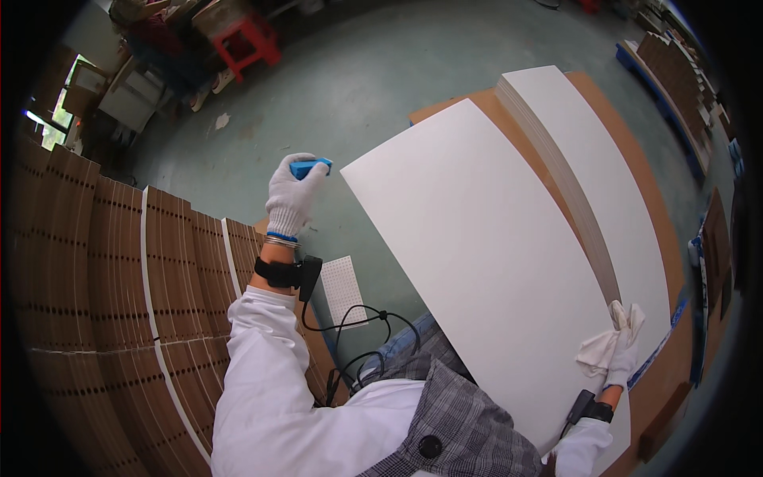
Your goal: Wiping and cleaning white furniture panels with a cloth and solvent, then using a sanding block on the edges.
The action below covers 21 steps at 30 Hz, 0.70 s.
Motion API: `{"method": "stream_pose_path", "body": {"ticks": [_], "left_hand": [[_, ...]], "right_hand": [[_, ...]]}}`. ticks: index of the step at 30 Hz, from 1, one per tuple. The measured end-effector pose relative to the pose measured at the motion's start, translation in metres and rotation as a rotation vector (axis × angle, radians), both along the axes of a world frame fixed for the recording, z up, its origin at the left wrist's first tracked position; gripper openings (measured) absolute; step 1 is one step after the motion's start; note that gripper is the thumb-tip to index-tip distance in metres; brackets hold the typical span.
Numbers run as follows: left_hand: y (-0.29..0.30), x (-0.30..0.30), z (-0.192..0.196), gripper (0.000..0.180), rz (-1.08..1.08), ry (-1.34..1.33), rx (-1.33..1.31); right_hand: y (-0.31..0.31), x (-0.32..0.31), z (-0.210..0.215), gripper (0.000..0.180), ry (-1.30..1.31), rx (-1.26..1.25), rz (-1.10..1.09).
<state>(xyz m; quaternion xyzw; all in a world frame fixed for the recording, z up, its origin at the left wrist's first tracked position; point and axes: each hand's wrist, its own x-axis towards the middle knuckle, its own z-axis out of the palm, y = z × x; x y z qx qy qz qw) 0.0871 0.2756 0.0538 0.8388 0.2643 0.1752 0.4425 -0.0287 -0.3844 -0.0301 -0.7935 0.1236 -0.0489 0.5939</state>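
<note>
My left hand (291,195), in a white knit glove, is raised over the floor beside the near corner of a large white board. Its fingers are closed around a small blue block (305,168); what kind of block it is I cannot tell. A big white board (469,215) lies tilted across in front of me, partly over a stack of white boards (588,151). At the right, my gloved right hand (627,350) rests on the board's edge with a white cloth (594,354) bunched under and beside its fingers.
Tall stacks of brown perforated panels (119,270) stand close on my left. Brown board (636,171) lies beneath the white stack. A dotted white sheet (344,290) and a black cable (338,327) are near my left forearm. A red stool (245,44) and a person (159,40) are far left.
</note>
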Motion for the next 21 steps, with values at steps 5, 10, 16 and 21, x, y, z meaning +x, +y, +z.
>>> {"method": "stream_pose_path", "body": {"ticks": [5,10,16,21], "left_hand": [[-0.005,0.006,0.006,0.038,-0.152,0.176,0.195],[-0.003,0.014,0.003,0.037,-0.078,0.196,0.368],[-0.013,0.0,0.012,0.035,-0.041,0.175,0.154],[-0.008,0.009,0.001,0.032,-0.116,0.182,0.45]], "right_hand": [[-0.002,0.002,-0.003,0.051,-0.02,0.037,0.012],[-0.005,0.0,-0.006,0.051,-0.014,-0.023,0.006],[-0.018,-0.005,-0.011,0.052,0.028,-0.153,0.013],[-0.015,-0.003,-0.012,0.052,0.007,0.005,0.011]]}}
